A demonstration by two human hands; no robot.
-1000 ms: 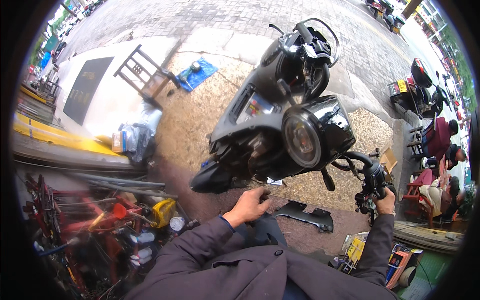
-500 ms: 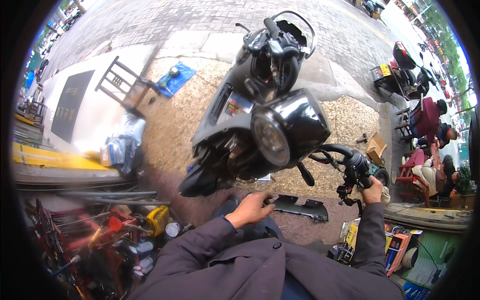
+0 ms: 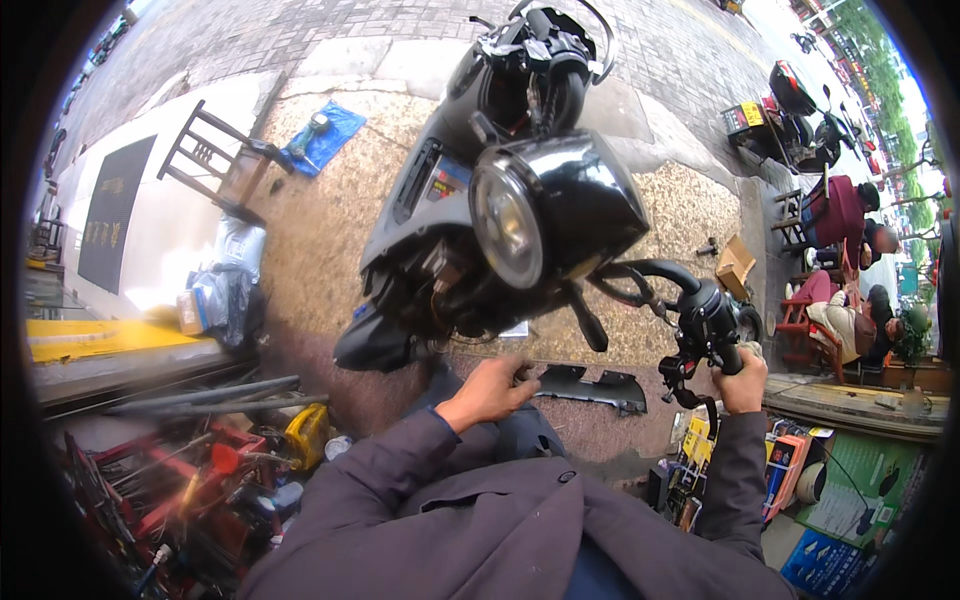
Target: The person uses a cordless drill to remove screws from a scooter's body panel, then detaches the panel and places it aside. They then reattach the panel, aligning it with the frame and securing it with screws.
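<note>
A dark motor scooter (image 3: 420,225) stands in front of me, with its round headlight (image 3: 507,225) in a glossy black housing (image 3: 590,200) turned toward me. My right hand (image 3: 743,382) is wrapped round the black handlebar grip (image 3: 726,352). Beside that grip sit a switch block (image 3: 708,318) and dangling cables. Over my lap, below the scooter's front, my left hand (image 3: 492,390) has its fingers curled and pressed together; whatever they hold, if anything, is hidden. Just right of this hand, a dark plastic panel (image 3: 595,390) lies on the ground.
At left are a wooden chair (image 3: 225,165), a blue sheet (image 3: 330,140) and wrapped bags (image 3: 232,275). Tools and bottles crowd a red rack (image 3: 190,470) at lower left. An open cardboard box (image 3: 735,262) lies at right, with seated people (image 3: 845,330) beyond. Boxes (image 3: 790,470) stand by my right arm.
The scooter and surroundings have shifted left and slightly up in the picture. My right hand keeps its hold on the grip, and my left hand's fingers stay curled.
</note>
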